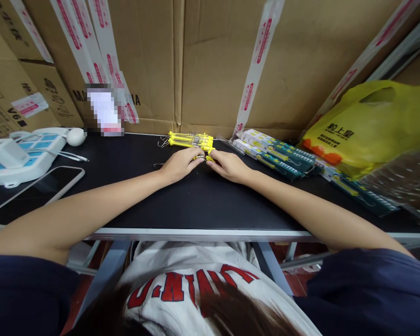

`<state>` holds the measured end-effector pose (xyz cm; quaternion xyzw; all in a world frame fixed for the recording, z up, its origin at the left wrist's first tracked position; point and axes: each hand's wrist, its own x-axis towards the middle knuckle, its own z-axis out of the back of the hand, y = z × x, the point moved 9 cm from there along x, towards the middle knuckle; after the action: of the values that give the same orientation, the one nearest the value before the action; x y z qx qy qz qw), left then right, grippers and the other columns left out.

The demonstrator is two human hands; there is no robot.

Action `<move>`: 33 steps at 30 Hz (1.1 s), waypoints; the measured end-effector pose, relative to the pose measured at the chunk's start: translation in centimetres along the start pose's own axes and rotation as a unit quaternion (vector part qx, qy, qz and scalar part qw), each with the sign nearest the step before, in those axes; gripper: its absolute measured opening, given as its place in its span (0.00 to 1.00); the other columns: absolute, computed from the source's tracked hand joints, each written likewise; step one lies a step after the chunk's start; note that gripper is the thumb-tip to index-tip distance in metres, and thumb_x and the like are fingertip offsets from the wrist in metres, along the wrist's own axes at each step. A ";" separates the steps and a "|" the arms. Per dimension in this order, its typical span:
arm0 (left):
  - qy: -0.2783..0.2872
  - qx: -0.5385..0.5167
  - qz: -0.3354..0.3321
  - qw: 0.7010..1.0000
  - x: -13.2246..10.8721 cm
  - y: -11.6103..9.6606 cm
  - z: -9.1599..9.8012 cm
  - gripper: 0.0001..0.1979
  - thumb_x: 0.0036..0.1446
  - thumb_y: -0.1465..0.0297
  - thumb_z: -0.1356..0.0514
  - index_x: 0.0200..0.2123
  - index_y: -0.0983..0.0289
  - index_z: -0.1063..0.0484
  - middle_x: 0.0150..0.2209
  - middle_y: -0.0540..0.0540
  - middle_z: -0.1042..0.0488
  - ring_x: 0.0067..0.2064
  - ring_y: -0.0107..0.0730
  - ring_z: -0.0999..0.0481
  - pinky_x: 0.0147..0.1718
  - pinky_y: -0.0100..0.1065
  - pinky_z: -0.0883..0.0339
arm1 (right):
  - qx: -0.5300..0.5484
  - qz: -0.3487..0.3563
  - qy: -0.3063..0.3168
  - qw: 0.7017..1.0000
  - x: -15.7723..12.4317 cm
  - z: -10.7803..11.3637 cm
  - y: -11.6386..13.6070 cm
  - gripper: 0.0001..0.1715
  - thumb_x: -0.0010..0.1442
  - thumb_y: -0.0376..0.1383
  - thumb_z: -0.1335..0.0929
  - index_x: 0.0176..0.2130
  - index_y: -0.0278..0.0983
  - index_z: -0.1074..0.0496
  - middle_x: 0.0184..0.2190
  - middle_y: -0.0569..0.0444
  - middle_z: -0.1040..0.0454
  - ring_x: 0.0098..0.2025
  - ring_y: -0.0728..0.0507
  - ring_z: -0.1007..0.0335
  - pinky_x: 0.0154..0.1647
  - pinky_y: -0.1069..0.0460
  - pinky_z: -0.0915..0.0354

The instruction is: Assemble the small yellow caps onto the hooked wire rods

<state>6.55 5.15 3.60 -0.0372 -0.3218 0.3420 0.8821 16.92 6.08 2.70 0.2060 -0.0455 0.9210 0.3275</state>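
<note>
My left hand [185, 162] is closed around the metal shaft of a yellow-ended hook tool, its thin wire hook sticking out to the left of the fingers. At the tool's yellow end, my right hand [229, 165] has thumb and fingers pinched together, almost meeting the left fingertips. Most of the tool is hidden by the fingers. Just behind both hands lies a bundle of similar yellow hook tools [191, 139], with wire hooks at its left end and yellow caps at its right.
Green-and-white printed packages [273, 156] lie to the right, beside a yellow plastic bag [367, 126]. On the left are a white power strip [31, 158] with cables and a phone [35, 191]. Large cardboard boxes [210, 60] stand along the back of the black table [196, 210].
</note>
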 end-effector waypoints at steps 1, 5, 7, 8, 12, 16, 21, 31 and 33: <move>0.007 0.004 0.000 1.000 0.0 -0.1 -0.1 0.12 0.67 0.64 0.49 0.43 0.64 0.30 0.44 0.57 0.23 0.45 0.38 0.25 0.46 0.36 0.35 | -0.004 0.002 0.001 1.000 0.0 0.0 0.1 0.12 0.68 0.43 0.43 0.36 0.39 0.41 0.33 0.49 0.29 0.33 0.43 0.36 0.34 0.51 0.45; 0.036 0.025 0.010 0.999 -0.1 -0.2 -0.6 0.14 0.68 0.63 0.52 0.42 0.64 0.30 0.42 0.57 0.23 0.43 0.39 0.25 0.43 0.36 0.35 | -0.014 0.002 0.001 1.000 0.0 -0.1 0.2 0.12 0.68 0.43 0.42 0.37 0.39 0.40 0.34 0.48 0.28 0.33 0.43 0.36 0.33 0.51 0.45; 0.046 0.033 0.022 0.998 -0.1 -0.1 -0.7 0.15 0.69 0.63 0.54 0.41 0.63 0.31 0.39 0.56 0.24 0.40 0.38 0.25 0.40 0.36 0.35 | -0.015 -0.001 0.002 1.000 0.0 0.0 0.2 0.11 0.68 0.42 0.42 0.37 0.39 0.39 0.34 0.48 0.28 0.33 0.43 0.35 0.33 0.51 0.46; 0.050 0.036 0.028 0.998 -0.2 -0.1 -0.7 0.15 0.69 0.63 0.55 0.40 0.63 0.31 0.37 0.56 0.24 0.39 0.38 0.25 0.39 0.36 0.35 | -0.015 -0.002 0.002 1.000 0.0 0.0 0.2 0.11 0.68 0.42 0.41 0.37 0.39 0.39 0.34 0.48 0.28 0.33 0.43 0.35 0.33 0.52 0.46; 0.065 0.042 0.031 0.997 -0.3 0.0 -0.9 0.16 0.69 0.64 0.56 0.37 0.63 0.33 0.32 0.54 0.25 0.34 0.37 0.26 0.36 0.36 0.36 | -0.013 0.000 -0.011 1.000 0.0 0.3 0.4 0.10 0.68 0.41 0.40 0.36 0.38 0.38 0.33 0.49 0.28 0.33 0.43 0.35 0.33 0.52 0.46; 0.073 0.038 0.022 0.996 -0.3 -0.2 -1.0 0.17 0.69 0.63 0.58 0.35 0.62 0.34 0.31 0.54 0.26 0.33 0.36 0.27 0.36 0.36 0.37 | 0.011 0.001 -0.027 1.000 -0.1 0.5 0.5 0.11 0.68 0.41 0.40 0.35 0.38 0.38 0.32 0.50 0.29 0.33 0.44 0.35 0.34 0.52 0.46; 0.050 0.055 0.021 0.997 -0.2 -0.2 -0.7 0.15 0.69 0.63 0.57 0.40 0.63 0.34 0.35 0.56 0.25 0.36 0.38 0.26 0.36 0.36 0.37 | 0.074 -0.012 -0.035 0.997 0.0 0.4 0.2 0.12 0.68 0.43 0.41 0.34 0.39 0.41 0.29 0.53 0.32 0.30 0.45 0.38 0.32 0.52 0.46; 0.036 0.043 -0.011 0.998 -0.3 -0.8 -0.6 0.13 0.68 0.66 0.55 0.46 0.64 0.34 0.45 0.59 0.25 0.46 0.40 0.25 0.44 0.36 0.35 | 0.238 -0.005 -0.048 0.970 -0.1 0.8 0.6 0.23 0.71 0.52 0.47 0.34 0.40 0.42 0.29 0.54 0.37 0.32 0.45 0.40 0.39 0.48 0.40; 0.033 0.041 -0.013 0.999 -0.3 -0.8 -0.5 0.13 0.68 0.66 0.54 0.46 0.64 0.34 0.44 0.58 0.25 0.45 0.39 0.25 0.44 0.36 0.35 | 0.292 -0.018 -0.054 0.955 -0.1 0.6 0.4 0.22 0.70 0.54 0.45 0.36 0.40 0.42 0.28 0.56 0.39 0.30 0.46 0.42 0.36 0.49 0.40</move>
<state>7.17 4.43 3.29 -0.0084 -0.2787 0.3416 0.8975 16.94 5.62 3.25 0.3432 0.2115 0.8755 0.2664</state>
